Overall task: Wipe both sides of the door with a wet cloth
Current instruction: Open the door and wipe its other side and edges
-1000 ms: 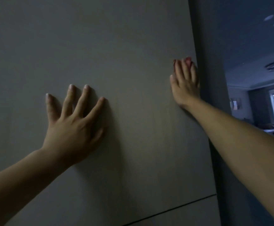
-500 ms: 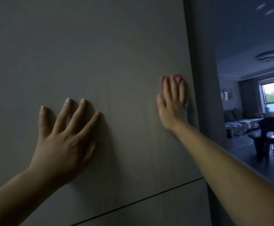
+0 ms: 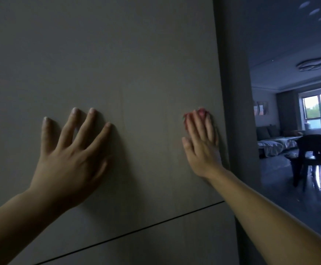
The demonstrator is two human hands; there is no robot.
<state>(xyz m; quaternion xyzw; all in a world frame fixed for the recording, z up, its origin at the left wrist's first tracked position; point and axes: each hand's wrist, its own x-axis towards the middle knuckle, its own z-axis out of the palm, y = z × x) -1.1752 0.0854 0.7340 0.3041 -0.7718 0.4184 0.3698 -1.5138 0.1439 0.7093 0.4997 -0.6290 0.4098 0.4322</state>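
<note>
A tall grey-beige door point(image 3: 136, 64) fills most of the view, with a thin dark groove running across its lower part. My left hand point(image 3: 69, 155) lies flat on the door face, fingers spread. Near the door's right edge, my right hand point(image 3: 201, 144) presses a small red cloth point(image 3: 201, 112) against the surface with straight fingers. Only the cloth's top and left fringe show past my fingertips.
The door's dark edge point(image 3: 236, 111) stands just right of my right hand. Beyond it opens a dim living room with a dark chair point(image 3: 316, 150), a sofa point(image 3: 274, 142), a bright window point(image 3: 320, 109) and a glossy floor.
My right hand has slid the cloth down the door along its right edge. The view has tilted down and shows more of the room. My left hand stays flat on the door.
</note>
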